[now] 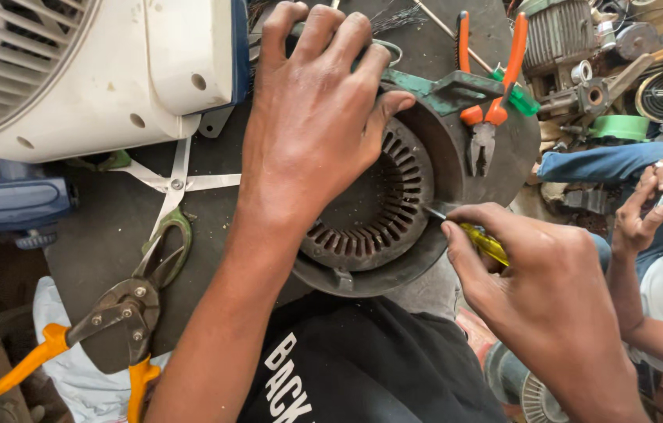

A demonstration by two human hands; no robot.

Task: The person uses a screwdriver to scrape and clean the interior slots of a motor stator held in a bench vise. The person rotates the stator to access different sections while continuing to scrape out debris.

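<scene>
I see my left hand (312, 117) spread flat over the top of the round, dark, slotted metal motor stator (378, 207), fingers splayed wide and pressing on its upper rim, thumb hooked at the inner edge of the ring; that grip is open, bracing rather than clasping. The stator lies on the dark surface (112, 227) right in front of me, directly beneath and to the right of that hand. My right hand (539, 286) is closed in a narrow grip around the yellow-handled screwdriver (482, 241), whose thin metal tip touches the stator's right inner edge, just beside the slots.

On the stator's far rim rest orange-handled pliers (488, 94), nose pointing toward me. To the left on the surface lie green-handled scissors (171, 204), blades open, and nearer me orange-handled tin snips (104, 329). A white plastic fan housing (73, 70) fills the upper left. At the right edge another person's hands (660, 196) hold a small object I cannot make out.
</scene>
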